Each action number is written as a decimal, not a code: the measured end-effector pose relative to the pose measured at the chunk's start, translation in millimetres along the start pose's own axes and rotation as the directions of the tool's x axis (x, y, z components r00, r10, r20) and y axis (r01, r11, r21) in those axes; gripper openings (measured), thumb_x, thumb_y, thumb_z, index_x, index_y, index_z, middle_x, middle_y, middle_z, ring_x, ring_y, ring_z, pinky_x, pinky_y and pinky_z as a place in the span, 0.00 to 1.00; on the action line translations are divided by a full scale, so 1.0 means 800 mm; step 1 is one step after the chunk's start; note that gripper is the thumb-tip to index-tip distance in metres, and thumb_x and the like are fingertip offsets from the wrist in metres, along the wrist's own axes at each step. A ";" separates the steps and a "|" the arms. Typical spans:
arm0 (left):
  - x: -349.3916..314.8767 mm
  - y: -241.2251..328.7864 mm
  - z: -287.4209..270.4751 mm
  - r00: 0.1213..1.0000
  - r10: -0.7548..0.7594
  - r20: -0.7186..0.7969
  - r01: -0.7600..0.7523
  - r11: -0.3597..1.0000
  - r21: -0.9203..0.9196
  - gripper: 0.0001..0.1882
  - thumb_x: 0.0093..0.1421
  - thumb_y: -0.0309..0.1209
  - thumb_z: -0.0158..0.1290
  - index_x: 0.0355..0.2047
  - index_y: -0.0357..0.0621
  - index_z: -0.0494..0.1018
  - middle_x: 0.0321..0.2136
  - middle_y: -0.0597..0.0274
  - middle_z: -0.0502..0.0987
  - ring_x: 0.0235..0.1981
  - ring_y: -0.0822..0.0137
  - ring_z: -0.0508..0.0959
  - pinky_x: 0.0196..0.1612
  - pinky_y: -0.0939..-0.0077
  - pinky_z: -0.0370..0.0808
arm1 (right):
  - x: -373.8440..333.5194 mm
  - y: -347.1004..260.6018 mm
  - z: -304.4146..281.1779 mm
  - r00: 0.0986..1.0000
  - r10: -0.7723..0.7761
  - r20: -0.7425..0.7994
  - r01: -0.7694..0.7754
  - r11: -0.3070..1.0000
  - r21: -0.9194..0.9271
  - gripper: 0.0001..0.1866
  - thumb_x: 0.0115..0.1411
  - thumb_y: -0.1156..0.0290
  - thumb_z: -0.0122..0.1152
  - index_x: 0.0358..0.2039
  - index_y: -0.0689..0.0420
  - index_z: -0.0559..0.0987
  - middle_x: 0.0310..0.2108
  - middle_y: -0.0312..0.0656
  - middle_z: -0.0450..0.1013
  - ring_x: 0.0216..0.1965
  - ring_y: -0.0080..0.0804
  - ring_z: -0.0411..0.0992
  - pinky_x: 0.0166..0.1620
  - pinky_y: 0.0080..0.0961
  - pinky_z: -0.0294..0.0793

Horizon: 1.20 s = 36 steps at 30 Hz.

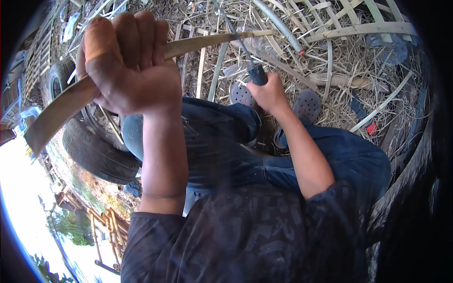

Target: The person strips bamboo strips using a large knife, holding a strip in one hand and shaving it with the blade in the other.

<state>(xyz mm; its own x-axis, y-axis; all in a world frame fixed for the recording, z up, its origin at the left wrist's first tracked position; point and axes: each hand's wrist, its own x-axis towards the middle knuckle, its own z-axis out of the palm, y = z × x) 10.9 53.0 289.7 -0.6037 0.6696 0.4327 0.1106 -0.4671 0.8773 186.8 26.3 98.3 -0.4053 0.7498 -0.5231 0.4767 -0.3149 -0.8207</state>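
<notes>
Raised at the upper left, my left hand (134, 70) is closed in a fist around a flat bamboo strip (203, 42). An orange wrap (100, 40) covers part of its thumb. One end of the strip sticks out to the lower left of the fist; the other tapers away to the right. Lower down, between my knees, my right hand (270, 93) grips the black handle of a long knife (257, 73). Its narrow blade points up and away, seen nearly edge-on, and crosses the strip's thin far part in the picture. Whether they touch I cannot tell.
Shavings and loose strips (339, 61) litter the ground. A woven bamboo lattice (358, 29) lies at the far right, with a grey pipe (281, 26) beside it. Tyres (96, 153) stand at the left. My shoes (306, 106) rest among the shavings.
</notes>
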 end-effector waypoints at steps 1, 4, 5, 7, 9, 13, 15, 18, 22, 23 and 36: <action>0.002 0.001 0.002 1.000 0.005 0.008 -0.005 1.000 -0.008 0.16 0.55 0.32 0.35 0.13 0.56 0.44 0.07 0.74 0.45 0.09 0.80 0.44 0.10 0.84 0.46 | 0.010 0.003 -0.003 0.999 0.010 -0.032 -0.009 0.999 0.036 0.13 0.44 0.67 0.60 0.15 0.66 0.74 0.11 0.51 0.69 0.16 0.43 0.73 0.25 0.34 0.70; 0.003 0.000 -0.005 0.999 0.026 -0.045 -0.022 0.996 0.090 0.18 0.56 0.33 0.37 0.12 0.56 0.43 0.07 0.75 0.44 0.09 0.80 0.45 0.09 0.83 0.47 | 0.018 0.008 -0.013 0.948 0.313 0.059 -0.318 0.942 0.106 0.13 0.44 0.66 0.60 0.16 0.66 0.74 0.12 0.50 0.70 0.17 0.42 0.73 0.25 0.35 0.71; 0.006 0.002 -0.004 0.999 0.034 -0.037 -0.031 0.996 0.078 0.18 0.56 0.33 0.37 0.12 0.56 0.43 0.07 0.75 0.44 0.09 0.80 0.45 0.09 0.83 0.47 | 0.016 0.007 -0.013 0.911 0.406 0.075 -0.412 0.908 0.078 0.13 0.44 0.66 0.60 0.17 0.66 0.75 0.12 0.51 0.70 0.17 0.42 0.74 0.26 0.36 0.71; -0.005 0.010 -0.006 0.994 0.069 -0.084 -0.053 0.982 0.182 0.19 0.56 0.32 0.37 0.13 0.56 0.43 0.07 0.75 0.44 0.09 0.80 0.45 0.09 0.84 0.48 | -0.003 0.010 0.007 0.998 0.067 0.004 -0.067 0.996 0.052 0.14 0.42 0.64 0.60 0.17 0.65 0.75 0.14 0.51 0.71 0.20 0.45 0.75 0.28 0.38 0.71; 0.003 0.002 0.000 0.991 0.069 -0.113 -0.053 0.989 0.136 0.19 0.56 0.31 0.38 0.12 0.56 0.44 0.07 0.75 0.45 0.09 0.81 0.45 0.09 0.85 0.48 | 0.012 0.007 0.007 1.000 0.011 -0.021 -0.012 0.999 -0.033 0.13 0.42 0.65 0.60 0.18 0.64 0.76 0.15 0.52 0.72 0.21 0.47 0.75 0.28 0.38 0.71; 0.004 -0.001 0.007 0.928 0.000 -0.372 0.052 0.990 0.129 0.19 0.58 0.30 0.37 0.13 0.56 0.45 0.07 0.75 0.47 0.09 0.81 0.46 0.10 0.83 0.48 | 0.005 -0.007 0.008 0.998 0.062 -0.011 -0.062 0.998 -0.015 0.14 0.42 0.64 0.60 0.18 0.64 0.76 0.16 0.52 0.73 0.22 0.47 0.75 0.28 0.38 0.72; 0.009 0.000 -0.015 0.930 0.079 -0.359 -0.008 0.981 0.196 0.19 0.59 0.29 0.37 0.13 0.56 0.45 0.08 0.75 0.48 0.09 0.80 0.46 0.10 0.83 0.47 | -0.003 -0.044 0.008 0.995 0.097 0.036 -0.097 0.995 0.007 0.12 0.42 0.65 0.60 0.18 0.63 0.76 0.16 0.52 0.73 0.22 0.48 0.76 0.28 0.37 0.72; 0.003 0.004 0.004 0.933 0.041 -0.359 0.025 0.984 0.176 0.20 0.61 0.29 0.36 0.13 0.56 0.45 0.08 0.75 0.48 0.09 0.80 0.46 0.10 0.83 0.47 | -0.008 -0.017 0.013 0.998 -0.052 -0.042 0.052 0.999 0.002 0.12 0.44 0.67 0.59 0.16 0.65 0.75 0.13 0.50 0.71 0.20 0.45 0.75 0.27 0.36 0.72; 0.009 -0.002 0.017 0.917 0.082 -0.392 0.011 0.973 0.230 0.20 0.61 0.30 0.35 0.13 0.56 0.45 0.07 0.75 0.48 0.09 0.80 0.47 0.10 0.82 0.47 | 0.014 0.024 0.001 0.926 0.376 0.025 -0.377 0.920 0.110 0.13 0.45 0.66 0.60 0.16 0.64 0.75 0.11 0.46 0.70 0.15 0.34 0.74 0.20 0.30 0.71; 0.010 -0.001 0.020 0.901 0.122 -0.417 0.005 0.957 0.290 0.19 0.61 0.30 0.35 0.13 0.55 0.45 0.07 0.75 0.48 0.09 0.80 0.47 0.10 0.83 0.47 | 0.009 0.028 0.000 0.929 0.369 -0.010 -0.368 0.929 0.043 0.13 0.45 0.66 0.61 0.16 0.64 0.75 0.11 0.48 0.71 0.16 0.37 0.74 0.21 0.32 0.71; 0.013 0.001 0.021 0.926 0.125 -0.356 -0.016 0.956 0.294 0.19 0.62 0.29 0.33 0.13 0.55 0.47 0.08 0.76 0.49 0.09 0.81 0.47 0.09 0.83 0.47 | 0.006 0.006 0.019 0.997 0.023 -0.072 -0.020 0.999 0.045 0.16 0.45 0.63 0.63 0.14 0.64 0.75 0.13 0.49 0.71 0.18 0.38 0.75 0.25 0.35 0.71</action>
<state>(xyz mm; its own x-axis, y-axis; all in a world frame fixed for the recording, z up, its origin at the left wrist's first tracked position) 17.6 69.2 298.4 -0.8266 0.3558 0.4360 0.3474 -0.2870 0.8927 175.1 19.3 88.4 -0.3368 0.7824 -0.5239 0.4492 -0.3555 -0.8197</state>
